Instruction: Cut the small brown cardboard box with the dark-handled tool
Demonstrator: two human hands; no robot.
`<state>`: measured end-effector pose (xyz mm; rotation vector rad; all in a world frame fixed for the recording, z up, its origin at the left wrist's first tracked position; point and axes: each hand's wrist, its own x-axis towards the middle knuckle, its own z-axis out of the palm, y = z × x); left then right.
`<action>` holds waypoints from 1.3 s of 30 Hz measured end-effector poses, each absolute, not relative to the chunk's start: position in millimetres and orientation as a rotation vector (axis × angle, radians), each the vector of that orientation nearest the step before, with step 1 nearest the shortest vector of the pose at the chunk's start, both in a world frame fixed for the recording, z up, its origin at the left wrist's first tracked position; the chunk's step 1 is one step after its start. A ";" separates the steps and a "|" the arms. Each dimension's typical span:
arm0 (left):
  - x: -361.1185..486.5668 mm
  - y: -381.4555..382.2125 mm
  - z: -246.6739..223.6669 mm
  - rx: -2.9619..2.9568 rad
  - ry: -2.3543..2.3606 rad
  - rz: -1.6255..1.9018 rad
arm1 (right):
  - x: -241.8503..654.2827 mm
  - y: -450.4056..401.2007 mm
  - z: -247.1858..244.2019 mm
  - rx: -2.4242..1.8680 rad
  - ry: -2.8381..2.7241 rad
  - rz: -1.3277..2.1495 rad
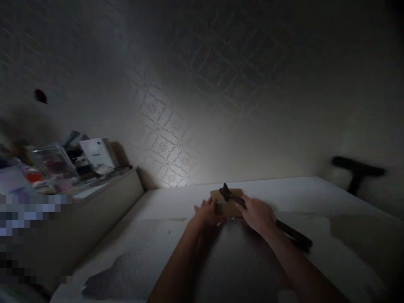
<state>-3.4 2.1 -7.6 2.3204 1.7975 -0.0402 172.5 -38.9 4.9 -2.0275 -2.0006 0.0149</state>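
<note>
1. A small brown board (227, 203) lies flat on the white counter (315, 198), near its far edge and close to the patterned wall (164, 139).
2. A dark hammer (235, 198) crosses the board, its head (225, 191) over the board's far part and its long handle (293, 236) running back toward the right.
3. The right hand (259, 215) is wrapped around the handle just behind the head, fingers curled tight on it.
4. The left hand (206, 211) rests at the board's left edge, fingers together and touching it; something small and pale sits between fingertips and board, too dim to tell.
5. To the left, a lower shelf (104, 185) carries clear boxes (52, 162) and a white device (96, 152).
6. A dark T-shaped object (358, 170) stands at the far right.
</note>
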 end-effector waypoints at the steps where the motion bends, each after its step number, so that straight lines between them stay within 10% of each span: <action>1: -3.3 1.6 -7.0 2.316 1.799 -0.044 | 172.5 -39.0 5.0 -2.025 -1.999 0.015; 39: -2.8 -2.6 -2.8 2.314 1.775 -0.008 | 173.7 -40.2 5.5 -2.009 -2.024 0.027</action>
